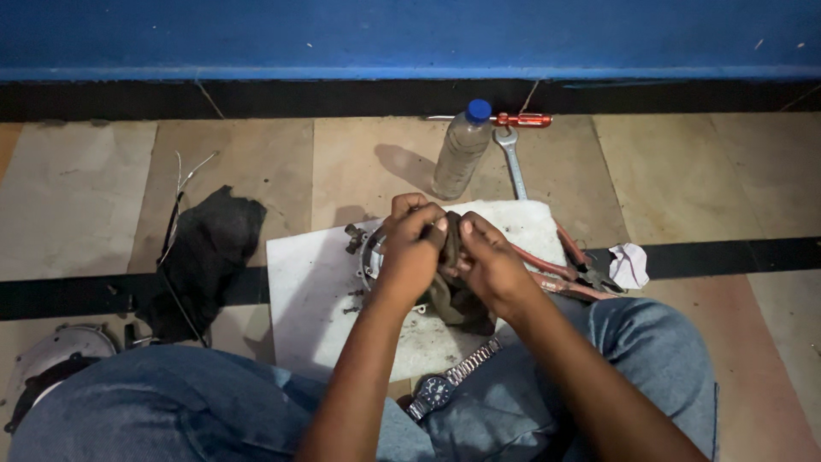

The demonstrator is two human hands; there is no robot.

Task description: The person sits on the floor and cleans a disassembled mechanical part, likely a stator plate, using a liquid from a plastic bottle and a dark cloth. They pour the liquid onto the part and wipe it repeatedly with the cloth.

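Note:
My left hand [410, 248] and my right hand [489, 261] meet over a white sheet [308, 295] on the tiled floor. Both grip a dirty brown rag [451, 295] that hangs down between them. Under the left hand lies a round metal machine part [366, 248], mostly hidden, with small bolts sticking out at its left side. The rag covers whatever sits between my fingers.
A clear plastic bottle with a blue cap [462, 150] stands behind the sheet. A spanner [513, 162] and a red-handled screwdriver [517, 120] lie beside it. Red-handled pliers [573, 265], a white scrap [630, 263], a black cloth [209, 248], a wristwatch [445, 383] and a round cover [56, 355] surround me.

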